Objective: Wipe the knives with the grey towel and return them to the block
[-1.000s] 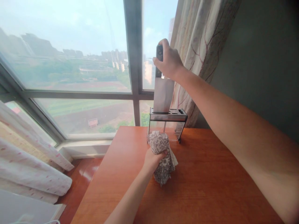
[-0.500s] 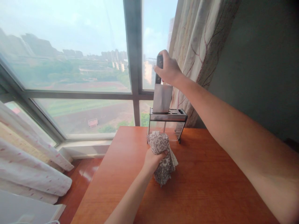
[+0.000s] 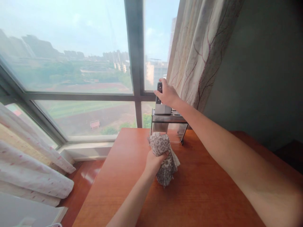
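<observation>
My right hand (image 3: 168, 93) is closed round the black handle of a cleaver (image 3: 163, 109), which stands upright with its blade partway down a slot in the knife block (image 3: 178, 118). The block has a metal top with further slots and a see-through body, and stands near the table's far edge. Part of the blade shows dimly through its front. Closer to me, my left hand (image 3: 153, 162) grips a bunched grey-and-white patterned cloth (image 3: 163, 146) just above the table. The cloth hides the lower left part of the block.
The brown wooden table (image 3: 201, 189) reaches from me to the window (image 3: 82, 75). A patterned curtain (image 3: 199, 53) hangs behind the block, beside a dark wall (image 3: 260, 72). More curtain (image 3: 30, 167) hangs at the lower left, above the reddish floor (image 3: 82, 181).
My right hand has moved down with the cleaver, and most of its blade has slid into the slot. My left hand with the cloth has hardly moved.
</observation>
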Motion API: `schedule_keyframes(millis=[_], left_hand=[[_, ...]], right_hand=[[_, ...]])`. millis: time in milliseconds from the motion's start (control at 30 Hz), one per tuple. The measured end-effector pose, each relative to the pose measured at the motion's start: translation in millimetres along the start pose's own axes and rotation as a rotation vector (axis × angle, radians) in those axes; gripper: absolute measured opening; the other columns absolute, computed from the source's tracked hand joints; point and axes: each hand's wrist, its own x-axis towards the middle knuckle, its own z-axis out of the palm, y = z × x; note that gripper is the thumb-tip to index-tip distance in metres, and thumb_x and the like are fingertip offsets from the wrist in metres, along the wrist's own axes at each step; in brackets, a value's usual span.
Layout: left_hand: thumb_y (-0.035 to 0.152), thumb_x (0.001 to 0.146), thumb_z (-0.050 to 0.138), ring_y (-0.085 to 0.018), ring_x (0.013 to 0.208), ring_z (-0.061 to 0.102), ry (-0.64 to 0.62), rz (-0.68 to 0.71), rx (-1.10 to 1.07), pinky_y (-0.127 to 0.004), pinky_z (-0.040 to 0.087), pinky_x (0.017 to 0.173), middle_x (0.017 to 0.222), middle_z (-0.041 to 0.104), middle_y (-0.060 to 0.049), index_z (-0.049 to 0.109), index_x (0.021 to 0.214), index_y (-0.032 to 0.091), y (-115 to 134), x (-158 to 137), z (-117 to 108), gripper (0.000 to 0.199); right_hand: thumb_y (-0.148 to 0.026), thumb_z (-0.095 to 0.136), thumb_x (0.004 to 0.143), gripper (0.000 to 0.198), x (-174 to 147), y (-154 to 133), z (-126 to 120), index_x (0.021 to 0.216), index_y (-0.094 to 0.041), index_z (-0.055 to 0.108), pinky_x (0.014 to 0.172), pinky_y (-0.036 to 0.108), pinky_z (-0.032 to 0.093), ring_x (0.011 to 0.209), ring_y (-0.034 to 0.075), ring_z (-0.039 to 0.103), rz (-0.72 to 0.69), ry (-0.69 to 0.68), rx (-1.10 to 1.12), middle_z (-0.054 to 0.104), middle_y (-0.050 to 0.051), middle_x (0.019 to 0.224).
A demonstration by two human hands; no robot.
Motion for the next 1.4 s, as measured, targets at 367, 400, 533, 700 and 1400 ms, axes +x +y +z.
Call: schedule_keyframes(millis=[367,400,533,700,1400], left_hand=[[0.034,0.056,0.083,-0.032,0.092,0.068,0.003,-0.035,-0.029,-0.039,0.053,0.081,0.099,0.073,-0.013,0.071,0.100,0.011,0,2,-1,0.052],[0.033,0.056,0.083,-0.032,0.092,0.068,0.002,-0.032,-0.029,-0.039,0.053,0.082,0.099,0.073,-0.013,0.071,0.101,0.010,0,2,-1,0.051],[0.033,0.058,0.082,-0.033,0.095,0.066,-0.008,0.000,-0.015,-0.040,0.052,0.083,0.101,0.073,-0.014,0.070,0.101,0.010,-1,2,-1,0.051],[0.034,0.058,0.082,-0.033,0.097,0.066,0.004,0.004,-0.019,-0.040,0.052,0.084,0.103,0.072,-0.015,0.069,0.104,0.009,-2,2,-1,0.054],[0.032,0.059,0.082,-0.030,0.091,0.068,-0.003,-0.053,-0.117,-0.040,0.052,0.084,0.101,0.073,-0.014,0.068,0.107,0.011,4,-4,0,0.055]], right_hand=[[-0.038,0.053,0.086,0.061,-25,2,22,0.138,-0.015,0.032,0.084,0.048,0.047,0.099,0.037,0.063,0.080,-0.040,0.009,0.067,0.017,0.108],[-0.038,0.053,0.086,0.061,-27,2,23,0.138,-0.015,0.032,0.084,0.047,0.047,0.099,0.036,0.063,0.084,-0.041,0.013,0.067,0.017,0.110],[-0.037,0.054,0.085,0.061,-36,2,28,0.139,-0.016,0.034,0.084,0.044,0.048,0.099,0.035,0.064,0.097,-0.063,0.035,0.069,0.015,0.107],[-0.037,0.056,0.084,0.062,-46,1,30,0.139,-0.017,0.036,0.081,0.042,0.049,0.095,0.034,0.065,0.082,-0.046,0.068,0.069,0.013,0.105],[-0.029,0.054,0.082,0.067,-55,3,10,0.144,-0.017,0.029,0.080,0.041,0.050,0.089,0.032,0.066,0.035,-0.085,0.034,0.072,0.011,0.096]])
